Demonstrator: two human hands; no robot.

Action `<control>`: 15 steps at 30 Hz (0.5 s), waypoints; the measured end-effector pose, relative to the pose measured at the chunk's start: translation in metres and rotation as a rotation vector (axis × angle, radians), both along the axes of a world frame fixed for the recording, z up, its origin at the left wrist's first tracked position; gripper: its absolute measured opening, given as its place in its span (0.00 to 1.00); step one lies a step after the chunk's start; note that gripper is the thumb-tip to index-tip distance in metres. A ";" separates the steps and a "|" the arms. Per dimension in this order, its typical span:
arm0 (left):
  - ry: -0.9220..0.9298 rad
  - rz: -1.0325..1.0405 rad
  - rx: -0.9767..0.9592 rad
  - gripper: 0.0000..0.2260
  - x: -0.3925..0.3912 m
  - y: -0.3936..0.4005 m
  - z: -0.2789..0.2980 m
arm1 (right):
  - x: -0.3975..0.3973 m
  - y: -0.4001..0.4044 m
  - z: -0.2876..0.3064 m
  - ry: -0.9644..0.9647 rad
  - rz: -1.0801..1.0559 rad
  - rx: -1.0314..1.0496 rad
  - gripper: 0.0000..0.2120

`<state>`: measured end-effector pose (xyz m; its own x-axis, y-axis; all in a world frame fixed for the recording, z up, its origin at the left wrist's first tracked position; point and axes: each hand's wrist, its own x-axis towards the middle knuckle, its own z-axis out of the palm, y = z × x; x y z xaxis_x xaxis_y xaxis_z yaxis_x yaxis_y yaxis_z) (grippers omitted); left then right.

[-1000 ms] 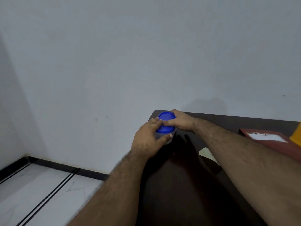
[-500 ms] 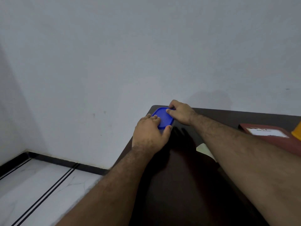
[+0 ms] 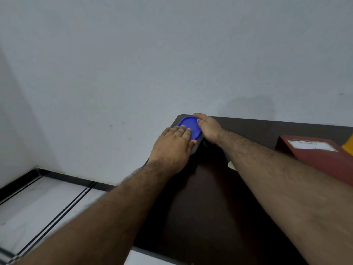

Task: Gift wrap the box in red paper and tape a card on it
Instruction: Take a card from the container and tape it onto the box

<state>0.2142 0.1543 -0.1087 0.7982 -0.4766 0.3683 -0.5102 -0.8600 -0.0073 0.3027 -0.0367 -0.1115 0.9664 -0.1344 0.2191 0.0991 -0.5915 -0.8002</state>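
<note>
Where table (image 3: 238,207) ends, blue-lidded container (image 3: 189,127).

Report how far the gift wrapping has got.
Done, apparently: a red wrapped box with a white card on top lies on the table. In hand: the left hand and right hand hold a blue-lidded container at the table's far corner. Left: nothing obvious; tape can't be confirmed.
</note>
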 end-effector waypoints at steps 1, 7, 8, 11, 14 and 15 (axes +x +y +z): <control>0.007 0.012 0.003 0.27 -0.001 -0.001 -0.001 | 0.000 0.000 0.001 0.018 -0.004 -0.026 0.21; 0.086 0.003 -0.122 0.27 -0.005 -0.004 0.006 | -0.019 0.012 0.028 0.133 -0.238 -0.181 0.26; 0.126 -0.001 -0.188 0.27 -0.005 -0.003 0.005 | -0.022 0.017 0.028 0.132 -0.303 -0.114 0.26; 0.215 -0.016 -0.540 0.29 -0.014 -0.004 0.006 | -0.041 0.030 0.020 0.070 -0.454 0.153 0.26; 0.280 0.125 -0.886 0.27 -0.017 -0.005 0.014 | -0.056 0.037 0.012 0.037 -0.521 0.380 0.24; 0.308 0.190 -0.912 0.24 -0.014 -0.004 0.017 | -0.060 0.038 0.012 0.036 -0.528 0.467 0.23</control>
